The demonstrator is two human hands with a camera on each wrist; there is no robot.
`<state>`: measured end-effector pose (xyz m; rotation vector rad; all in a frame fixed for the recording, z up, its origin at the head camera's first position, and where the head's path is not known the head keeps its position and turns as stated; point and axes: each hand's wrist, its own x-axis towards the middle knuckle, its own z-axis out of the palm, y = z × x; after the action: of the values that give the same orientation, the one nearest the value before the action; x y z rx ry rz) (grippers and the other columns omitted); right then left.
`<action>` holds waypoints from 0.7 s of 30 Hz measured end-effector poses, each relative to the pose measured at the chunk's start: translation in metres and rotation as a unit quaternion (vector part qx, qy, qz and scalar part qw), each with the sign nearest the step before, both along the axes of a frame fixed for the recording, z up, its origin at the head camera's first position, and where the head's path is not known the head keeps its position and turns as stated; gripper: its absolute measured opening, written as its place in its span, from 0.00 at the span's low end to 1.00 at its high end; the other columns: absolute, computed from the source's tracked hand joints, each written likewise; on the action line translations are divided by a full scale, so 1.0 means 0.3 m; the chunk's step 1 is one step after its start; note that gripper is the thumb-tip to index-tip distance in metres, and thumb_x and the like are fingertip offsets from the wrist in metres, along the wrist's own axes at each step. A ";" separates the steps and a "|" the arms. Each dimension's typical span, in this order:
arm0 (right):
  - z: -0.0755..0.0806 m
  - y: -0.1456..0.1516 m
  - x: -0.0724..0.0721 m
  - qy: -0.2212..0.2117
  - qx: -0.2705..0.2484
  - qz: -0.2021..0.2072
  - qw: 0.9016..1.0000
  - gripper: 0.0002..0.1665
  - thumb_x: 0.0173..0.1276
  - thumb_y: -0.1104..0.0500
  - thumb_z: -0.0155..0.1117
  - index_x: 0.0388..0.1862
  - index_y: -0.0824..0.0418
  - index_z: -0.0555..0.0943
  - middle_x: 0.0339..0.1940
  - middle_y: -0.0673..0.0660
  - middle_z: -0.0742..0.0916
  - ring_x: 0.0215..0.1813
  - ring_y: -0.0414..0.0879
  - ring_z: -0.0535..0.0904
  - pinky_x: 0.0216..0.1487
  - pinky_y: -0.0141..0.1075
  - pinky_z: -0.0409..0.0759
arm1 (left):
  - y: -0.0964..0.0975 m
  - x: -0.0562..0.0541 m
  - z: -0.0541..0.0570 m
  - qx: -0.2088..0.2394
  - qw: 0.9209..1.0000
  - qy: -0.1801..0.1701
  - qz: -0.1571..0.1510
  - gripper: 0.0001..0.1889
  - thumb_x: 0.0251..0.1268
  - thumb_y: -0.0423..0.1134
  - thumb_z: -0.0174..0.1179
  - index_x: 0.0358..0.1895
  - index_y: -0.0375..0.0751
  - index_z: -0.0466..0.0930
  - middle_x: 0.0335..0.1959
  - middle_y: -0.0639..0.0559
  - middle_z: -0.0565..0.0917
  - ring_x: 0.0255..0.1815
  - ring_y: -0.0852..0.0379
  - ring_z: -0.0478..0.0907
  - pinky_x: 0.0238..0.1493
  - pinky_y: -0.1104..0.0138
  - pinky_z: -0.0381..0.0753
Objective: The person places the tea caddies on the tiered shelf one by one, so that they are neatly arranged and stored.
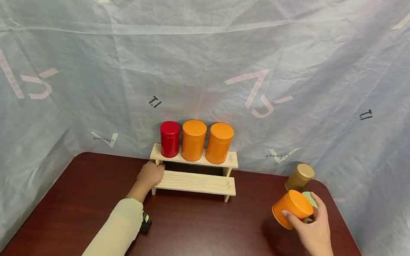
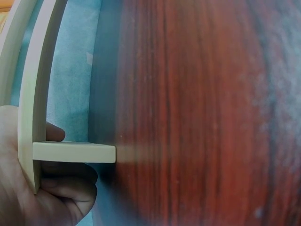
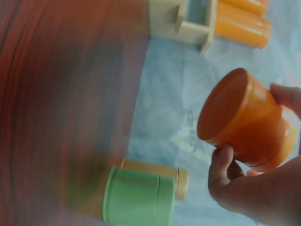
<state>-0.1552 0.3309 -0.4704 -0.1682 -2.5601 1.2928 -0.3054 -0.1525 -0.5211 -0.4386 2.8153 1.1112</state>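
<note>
My right hand [image 1: 314, 233] holds an orange canister [image 1: 293, 208] tilted above the table's right side, thumb on one side and fingers on the other. In the right wrist view its flat base end [image 3: 225, 106] points toward the upper left. Just behind it are a green canister [image 1: 310, 199], partly hidden by the hand, and a gold canister [image 1: 300, 177]. My left hand [image 1: 151, 174] grips the left end of a two-step wooden rack [image 1: 197, 183]. Close up, the fingers [image 2: 70, 190] curl around the rack's board beside its leg [image 2: 75, 152].
On the rack's upper step stand a red canister [image 1: 169, 140] and two orange canisters, one in the middle [image 1: 193, 141] and one at right [image 1: 219, 144]. The dark red wooden table [image 1: 212, 243] is bordered by a grey printed cloth [image 1: 199, 57] at the back and sides.
</note>
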 end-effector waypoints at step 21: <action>0.022 -0.140 0.041 0.019 -0.424 0.124 0.897 0.37 0.74 0.73 0.61 0.77 0.51 0.65 0.57 0.42 0.84 0.55 0.36 0.84 0.54 0.32 0.87 | 0.003 0.007 0.001 0.005 1.000 0.010 0.007 0.31 0.81 0.50 0.42 0.73 0.30 0.72 0.55 0.34 0.82 0.47 0.41 0.82 0.48 0.47 0.82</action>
<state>-0.1428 0.2890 -0.4639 0.0284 -1.8435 2.4031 -0.3034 -0.1517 -0.5207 -0.4500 2.8268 1.1377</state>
